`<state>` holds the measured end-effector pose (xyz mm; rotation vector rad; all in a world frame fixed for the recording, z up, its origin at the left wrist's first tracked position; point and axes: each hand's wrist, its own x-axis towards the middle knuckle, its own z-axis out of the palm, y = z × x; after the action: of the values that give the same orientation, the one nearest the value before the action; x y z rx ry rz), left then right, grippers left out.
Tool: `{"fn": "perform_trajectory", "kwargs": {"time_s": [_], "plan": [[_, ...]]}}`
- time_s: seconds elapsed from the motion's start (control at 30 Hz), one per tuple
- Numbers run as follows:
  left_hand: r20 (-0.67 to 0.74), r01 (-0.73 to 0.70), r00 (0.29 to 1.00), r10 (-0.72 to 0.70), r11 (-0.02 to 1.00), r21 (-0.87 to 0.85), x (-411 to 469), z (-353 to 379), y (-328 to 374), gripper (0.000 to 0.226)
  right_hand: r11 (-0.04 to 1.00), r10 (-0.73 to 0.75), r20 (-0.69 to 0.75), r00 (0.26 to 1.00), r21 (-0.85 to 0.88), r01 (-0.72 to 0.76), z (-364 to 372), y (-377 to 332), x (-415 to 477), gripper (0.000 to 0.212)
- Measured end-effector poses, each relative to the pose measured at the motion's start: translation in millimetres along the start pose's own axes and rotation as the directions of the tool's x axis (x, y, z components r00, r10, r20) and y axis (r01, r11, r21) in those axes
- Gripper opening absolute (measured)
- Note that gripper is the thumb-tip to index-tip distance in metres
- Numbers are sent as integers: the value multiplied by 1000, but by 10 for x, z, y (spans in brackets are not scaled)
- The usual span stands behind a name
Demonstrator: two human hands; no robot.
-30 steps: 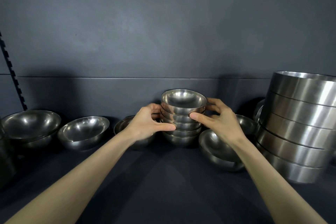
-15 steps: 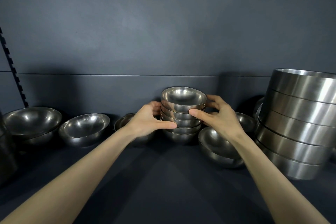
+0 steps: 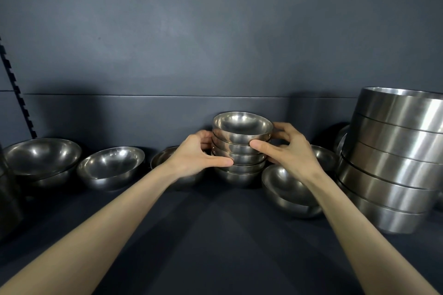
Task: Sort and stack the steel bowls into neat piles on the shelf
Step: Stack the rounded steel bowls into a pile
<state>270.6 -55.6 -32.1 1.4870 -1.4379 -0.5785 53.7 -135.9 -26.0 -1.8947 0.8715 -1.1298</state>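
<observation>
Change: little has shifted since 1.0 s ago; both hands stay clamped on the small-bowl stack [image 3: 242, 158], which we see slightly higher in view.
Stack location: on the dark shelf [image 3: 215, 235], close to the back panel, upright.
Left hand [image 3: 191, 158]: grips the stack's left side, with the thumb laid straight across the lower front and the fingers curled behind.
Right hand [image 3: 294, 155]: grips the stack's right side, with the thumb pressed on the front just under the top bowl [image 3: 242, 124] and the fingers curled round the rear.
Key relation: the stack stands directly between the 2 hands, its axis vertical. Both hands touch it and neither is nearer; the right one sits higher.
Judgement: we read this as squaring up or shifting the stack. Any move should keep that axis vertical.
Stack build: about 5 nested round bowls of smooth, reflective steel, with rims not quite level.
Right of stack: a tilted bowl [image 3: 287, 189] leans just beside it. Beyond stands a large pile [image 3: 388, 163] of straight-walled steel pans.
Left of stack: a hidden bowl [image 3: 159, 159] shows partly behind the left hand. Farther left are a shallow bowl [image 3: 110, 167] and a wider bowl [image 3: 42, 158].
</observation>
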Motion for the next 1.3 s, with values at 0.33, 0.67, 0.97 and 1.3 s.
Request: {"fn": "perform_trajectory", "kwargs": {"time_s": [0.33, 0.67, 0.97, 1.3], "plan": [[107, 7, 994, -17, 996, 91, 42, 12, -49, 92, 999, 28, 183, 983, -39, -21, -96, 15, -9, 105], [171, 18, 984, -44, 988, 151, 92, -17, -66, 102, 992, 81, 276, 958, -117, -50, -68, -70, 57, 102], [142, -4, 990, -11, 994, 108, 81, -14, -64, 93, 994, 92, 276, 957, -87, -71, -78, -88, 30, 105], [71, -40, 997, 38, 999, 36, -61, -96, 169, 78, 1000, 15, 200, 980, 13, -18, -130, -259, 9, 106]]}}
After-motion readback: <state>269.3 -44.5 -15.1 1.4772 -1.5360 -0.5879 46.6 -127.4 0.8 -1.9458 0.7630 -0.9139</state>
